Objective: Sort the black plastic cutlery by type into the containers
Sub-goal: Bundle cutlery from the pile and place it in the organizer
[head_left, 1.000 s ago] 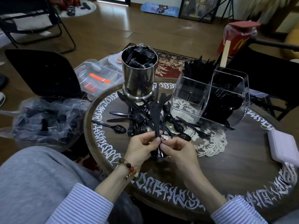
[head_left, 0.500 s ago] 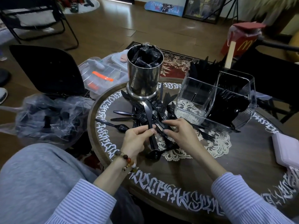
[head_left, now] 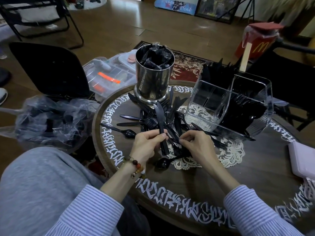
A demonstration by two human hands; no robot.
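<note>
A heap of black plastic cutlery (head_left: 151, 122) lies on the round table (head_left: 213, 181) between a steel canister (head_left: 154, 82) and a clear divided container (head_left: 228, 106). My left hand (head_left: 147, 145) grips black knives (head_left: 160, 120) by their handles, blades pointing away towards the canister. My right hand (head_left: 197, 143) has its fingertips pinched on a black piece at the near edge of the heap; which type it is stays hidden. A loose spoon (head_left: 163, 162) lies just below my hands. The clear container's right section holds black cutlery; the canister is filled with black wrapped items.
A lace doily (head_left: 228, 155) lies under the heap. A pale pink box (head_left: 303, 160) sits at the table's right edge. Off the left edge are a plastic bag of cutlery (head_left: 49, 120), a black chair seat (head_left: 51, 70) and a clear lidded box (head_left: 109, 77).
Both hands moved forward from the near edge into the heap. My left hand keeps the knives while my right hand has gone from the bundle to a piece in the pile.
</note>
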